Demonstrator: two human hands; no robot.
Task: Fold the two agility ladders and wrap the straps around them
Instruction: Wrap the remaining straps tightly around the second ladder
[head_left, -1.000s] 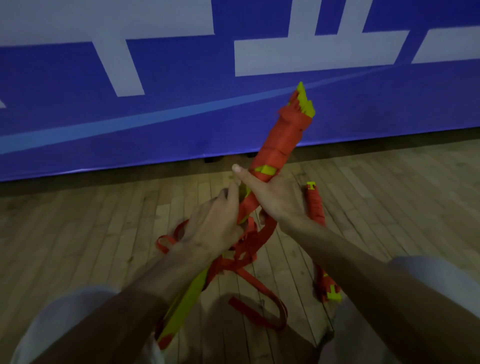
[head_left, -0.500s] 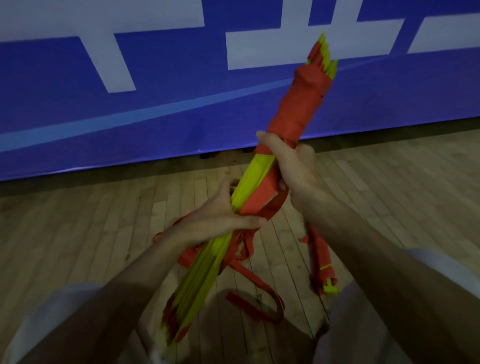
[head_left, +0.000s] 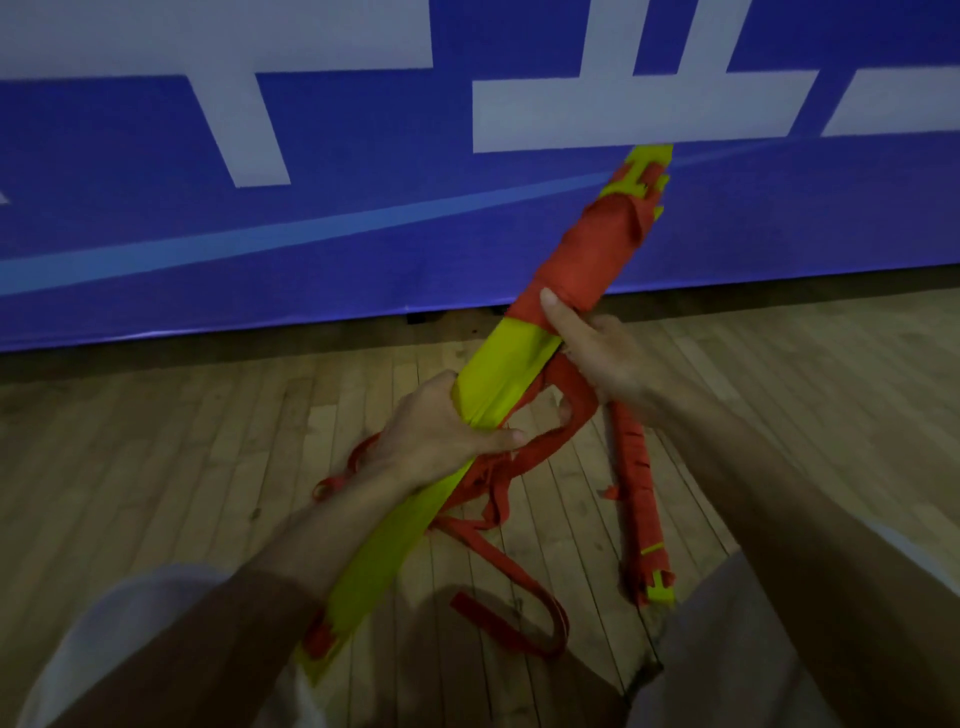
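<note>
1. Gripping the yellow ladder bundle (head_left: 493, 369) at mid-length, the left hand (head_left: 441, 421) is curled round it.
2. The right hand (head_left: 597, 358) is clamped higher up, its thumb on the wound red strap (head_left: 587, 254).
3. The bundle is held slanting above the wooden floor (head_left: 156, 467), where a second wrapped ladder (head_left: 639, 493) is laid.

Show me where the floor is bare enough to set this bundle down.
Bare floor lies left of the left hand, up to the blue banner; another patch lies right of the wrapped ladder. The middle is crowded: loose red straps trail beneath the held bundle.
</note>
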